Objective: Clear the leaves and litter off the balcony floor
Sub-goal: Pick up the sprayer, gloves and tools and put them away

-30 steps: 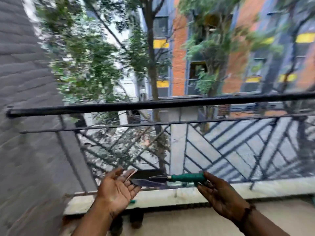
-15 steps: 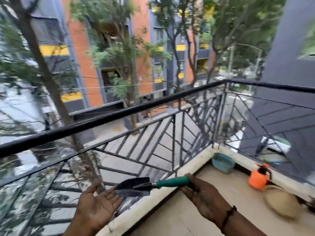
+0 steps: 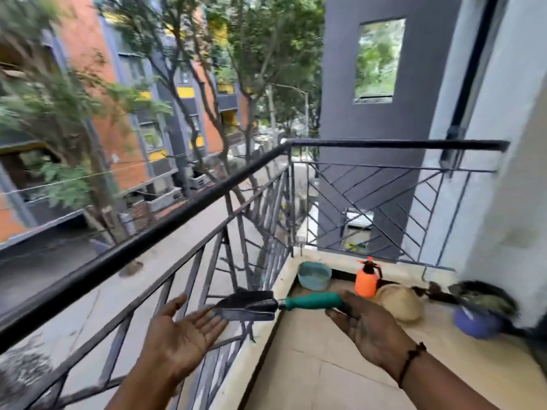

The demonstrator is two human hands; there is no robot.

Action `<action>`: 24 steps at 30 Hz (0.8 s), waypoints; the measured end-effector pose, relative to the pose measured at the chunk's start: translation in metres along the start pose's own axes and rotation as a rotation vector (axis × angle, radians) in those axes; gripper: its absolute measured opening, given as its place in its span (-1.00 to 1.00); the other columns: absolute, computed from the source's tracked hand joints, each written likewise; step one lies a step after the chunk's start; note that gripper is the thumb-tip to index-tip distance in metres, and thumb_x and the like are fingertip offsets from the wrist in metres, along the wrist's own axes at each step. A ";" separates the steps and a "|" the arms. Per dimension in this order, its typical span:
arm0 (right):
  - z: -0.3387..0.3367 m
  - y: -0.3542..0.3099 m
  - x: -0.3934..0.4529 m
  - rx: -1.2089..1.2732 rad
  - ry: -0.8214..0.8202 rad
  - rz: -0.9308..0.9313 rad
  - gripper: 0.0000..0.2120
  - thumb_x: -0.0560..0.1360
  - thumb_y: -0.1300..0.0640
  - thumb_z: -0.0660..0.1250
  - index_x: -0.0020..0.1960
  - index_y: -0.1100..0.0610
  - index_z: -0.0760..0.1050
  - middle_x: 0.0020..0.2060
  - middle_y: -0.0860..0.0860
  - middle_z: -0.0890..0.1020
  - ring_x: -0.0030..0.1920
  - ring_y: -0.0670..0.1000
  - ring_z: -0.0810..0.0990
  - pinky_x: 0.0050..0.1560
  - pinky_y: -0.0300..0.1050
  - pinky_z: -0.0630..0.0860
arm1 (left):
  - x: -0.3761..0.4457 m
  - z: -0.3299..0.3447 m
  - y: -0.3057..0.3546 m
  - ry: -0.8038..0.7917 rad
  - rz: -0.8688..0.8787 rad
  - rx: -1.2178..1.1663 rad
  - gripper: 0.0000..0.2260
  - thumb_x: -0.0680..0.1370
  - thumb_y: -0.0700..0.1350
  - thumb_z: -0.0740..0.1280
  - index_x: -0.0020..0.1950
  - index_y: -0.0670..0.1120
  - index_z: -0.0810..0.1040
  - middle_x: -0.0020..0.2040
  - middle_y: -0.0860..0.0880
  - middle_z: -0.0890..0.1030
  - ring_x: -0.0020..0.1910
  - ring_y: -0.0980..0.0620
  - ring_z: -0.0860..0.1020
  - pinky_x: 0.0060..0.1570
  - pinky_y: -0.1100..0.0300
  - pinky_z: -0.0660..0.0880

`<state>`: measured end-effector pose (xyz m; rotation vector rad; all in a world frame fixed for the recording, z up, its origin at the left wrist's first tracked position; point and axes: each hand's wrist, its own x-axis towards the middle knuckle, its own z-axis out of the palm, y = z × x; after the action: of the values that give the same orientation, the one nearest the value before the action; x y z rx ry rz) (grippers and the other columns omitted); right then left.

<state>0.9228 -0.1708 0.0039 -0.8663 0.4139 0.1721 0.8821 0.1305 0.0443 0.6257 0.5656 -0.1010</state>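
Note:
My right hand [image 3: 367,327] grips the green handle of a small garden trowel [image 3: 260,304], whose dark metal blade points left over the low ledge by the black railing [image 3: 183,214]. My left hand [image 3: 183,338] is held palm up with fingers straight, its fingertips touching the tip of the blade. No leaf or litter shows in that palm. The tan balcony floor [image 3: 319,368] runs ahead to the right of the railing.
At the far end of the floor stand a teal tub [image 3: 314,275], an orange spray bottle [image 3: 367,281], a round straw-coloured object [image 3: 399,301] and a blue pot [image 3: 476,321] with dark plant matter. A grey-white wall [image 3: 509,179] closes the right side.
The view has swung right from facing the railing to looking along the balcony. Both hands keep their pose at the trowel; the far corner and its pots have come into view.

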 end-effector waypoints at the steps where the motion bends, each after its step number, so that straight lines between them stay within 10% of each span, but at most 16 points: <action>1: -0.002 -0.002 0.002 0.012 0.017 -0.010 -0.92 0.53 0.28 0.33 -0.05 0.31 0.54 -0.33 0.18 0.68 -0.38 0.11 0.69 -0.44 -0.18 0.60 | 0.012 0.006 0.001 -0.018 -0.013 -0.002 -0.46 0.63 0.01 0.18 0.42 -0.40 0.28 0.51 -0.34 0.25 0.52 -0.30 0.21 0.47 -0.15 0.20; 6: -0.021 -0.019 0.035 0.046 0.129 -0.040 -0.86 0.51 0.26 0.37 0.02 0.31 0.55 -0.17 0.23 0.64 -0.37 0.11 0.69 -0.45 -0.20 0.59 | 0.075 0.045 -0.007 -0.119 -0.153 0.079 -0.57 0.58 -0.02 0.22 0.09 -0.43 0.43 0.29 -0.39 0.43 0.36 -0.31 0.39 0.36 -0.13 0.31; 24: -0.055 -0.155 0.274 -0.059 0.178 0.045 -0.86 0.54 0.28 0.34 0.06 0.33 0.52 -0.04 0.28 0.60 -0.38 0.11 0.69 -0.44 -0.19 0.60 | 0.284 0.203 -0.059 0.028 -0.233 0.085 -0.57 0.60 0.01 0.22 0.29 -0.31 0.44 0.16 -0.33 0.53 0.09 -0.29 0.53 0.18 -0.16 0.47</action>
<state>1.2041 -0.3176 -0.0340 -0.9338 0.5975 0.1497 1.2026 -0.0131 -0.0024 0.6429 0.6626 -0.3368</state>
